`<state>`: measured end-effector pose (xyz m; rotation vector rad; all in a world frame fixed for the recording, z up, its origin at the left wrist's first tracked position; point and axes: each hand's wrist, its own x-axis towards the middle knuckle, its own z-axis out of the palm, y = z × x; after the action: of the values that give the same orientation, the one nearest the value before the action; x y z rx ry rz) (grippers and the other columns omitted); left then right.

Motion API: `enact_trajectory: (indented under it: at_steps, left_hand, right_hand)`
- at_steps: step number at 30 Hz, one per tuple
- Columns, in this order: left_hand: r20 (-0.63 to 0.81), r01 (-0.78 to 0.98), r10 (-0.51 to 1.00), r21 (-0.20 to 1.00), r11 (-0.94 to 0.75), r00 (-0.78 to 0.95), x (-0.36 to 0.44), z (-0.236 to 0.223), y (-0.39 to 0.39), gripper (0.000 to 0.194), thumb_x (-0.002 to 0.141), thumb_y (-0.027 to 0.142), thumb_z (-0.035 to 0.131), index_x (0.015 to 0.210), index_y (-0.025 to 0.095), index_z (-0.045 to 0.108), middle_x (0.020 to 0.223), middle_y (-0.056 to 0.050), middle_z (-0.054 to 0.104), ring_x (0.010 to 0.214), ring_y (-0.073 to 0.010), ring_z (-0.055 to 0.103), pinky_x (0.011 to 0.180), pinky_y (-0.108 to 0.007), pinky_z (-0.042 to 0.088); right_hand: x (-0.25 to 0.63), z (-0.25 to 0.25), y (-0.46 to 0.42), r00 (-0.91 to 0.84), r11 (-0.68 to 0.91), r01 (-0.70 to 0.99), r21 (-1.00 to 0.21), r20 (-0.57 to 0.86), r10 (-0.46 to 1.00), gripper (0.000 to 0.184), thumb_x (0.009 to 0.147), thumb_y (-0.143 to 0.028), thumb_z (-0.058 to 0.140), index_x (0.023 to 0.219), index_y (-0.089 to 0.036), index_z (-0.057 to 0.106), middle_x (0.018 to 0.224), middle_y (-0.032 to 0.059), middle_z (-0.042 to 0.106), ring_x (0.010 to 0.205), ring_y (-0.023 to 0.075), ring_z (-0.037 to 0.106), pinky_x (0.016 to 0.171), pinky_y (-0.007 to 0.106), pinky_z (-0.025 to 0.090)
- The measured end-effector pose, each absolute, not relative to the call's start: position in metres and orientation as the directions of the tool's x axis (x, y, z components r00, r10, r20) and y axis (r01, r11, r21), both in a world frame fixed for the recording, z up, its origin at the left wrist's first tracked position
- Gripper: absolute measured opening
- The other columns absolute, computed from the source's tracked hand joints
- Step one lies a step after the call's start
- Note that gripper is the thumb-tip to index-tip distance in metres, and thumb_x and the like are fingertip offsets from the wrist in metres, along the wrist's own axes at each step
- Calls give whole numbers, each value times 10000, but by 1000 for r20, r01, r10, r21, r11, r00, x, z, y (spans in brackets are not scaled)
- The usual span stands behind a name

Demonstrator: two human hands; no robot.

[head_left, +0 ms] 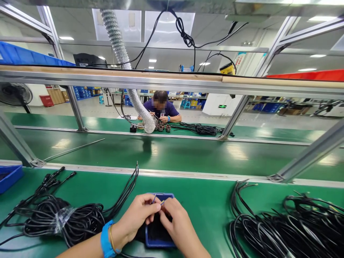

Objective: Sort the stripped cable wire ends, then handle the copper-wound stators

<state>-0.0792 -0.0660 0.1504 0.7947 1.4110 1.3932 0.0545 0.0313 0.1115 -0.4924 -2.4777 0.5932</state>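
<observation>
My left hand (pixel 139 214), with a blue band and a gold-coloured bangle at the wrist, pinches thin blue and yellow wires (pixel 162 202) between thumb and forefinger. Close beside it, my right hand (pixel 178 219) is closed on the same wire ends, its fingertips nearly touching the left ones. Both hands are over a small blue tray (pixel 161 244), whose dark contents are too dim to make out. A black cable shows below my left forearm; whether it joins the wires is hidden.
A tied coil of black cables (pixel 59 220) lies left, and more loose black cables (pixel 263 229) lie right. A blue bin (pixel 10 177) stands at the far left. Metal frame posts (pixel 309 154) rise ahead. Across the bench a person (pixel 161 107) works beneath a silver duct hose (pixel 134 96).
</observation>
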Motion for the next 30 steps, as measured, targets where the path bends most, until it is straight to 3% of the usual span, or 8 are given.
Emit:
enact_trajectory:
  at_steps: [3, 6, 10, 17, 30]
  left_hand:
    - [-199, -140, 925, 977, 161, -323, -79, 150, -66, 252, 697, 402, 689, 724, 172, 590, 594, 56, 451, 529, -91, 378, 479, -220, 256]
    - [-187, -122, 918, 981, 153, -351, -80, 150, -65, 237, 726, 403, 645, 719, 182, 559, 560, 67, 402, 540, -102, 348, 491, -224, 242]
    - [-182, -84, 919, 983, 163, -349, -79, 152, -65, 233, 716, 390, 650, 707, 185, 538, 605, 59, 406, 574, -110, 353, 513, -229, 256]
    - [-122, -36, 925, 992, 117, -359, -78, 155, -67, 246, 746, 397, 671, 700, 185, 555, 639, 53, 419, 596, -115, 336, 573, -241, 289]
    - [-34, 8, 928, 999, 40, -372, -78, 148, -68, 271, 765, 410, 719, 739, 162, 615, 717, 15, 523, 680, -138, 445, 641, -255, 364]
  right_hand:
    - [56, 117, 27, -722, 702, 137, -699, 415, 554, 195, 929, -185, 524, 783, -213, 651, 710, 2, 642, 652, 162, 605, 595, 239, 482]
    - [60, 123, 27, -632, 640, 75, -765, 460, 624, 210, 953, -255, 521, 792, -214, 649, 730, 3, 652, 655, 154, 607, 611, 229, 484]
    - [68, 130, 30, -531, 652, 45, -757, 534, 658, 208, 964, -277, 529, 799, -222, 644, 732, 4, 647, 669, 160, 602, 632, 236, 481]
    - [71, 134, 29, -515, 696, 14, -718, 591, 621, 169, 959, -251, 552, 824, -228, 650, 723, 5, 642, 659, 164, 593, 613, 238, 479]
    - [63, 117, 25, -547, 614, 37, -788, 498, 672, 214, 991, -291, 508, 822, -228, 622, 747, 8, 634, 678, 171, 594, 635, 255, 478]
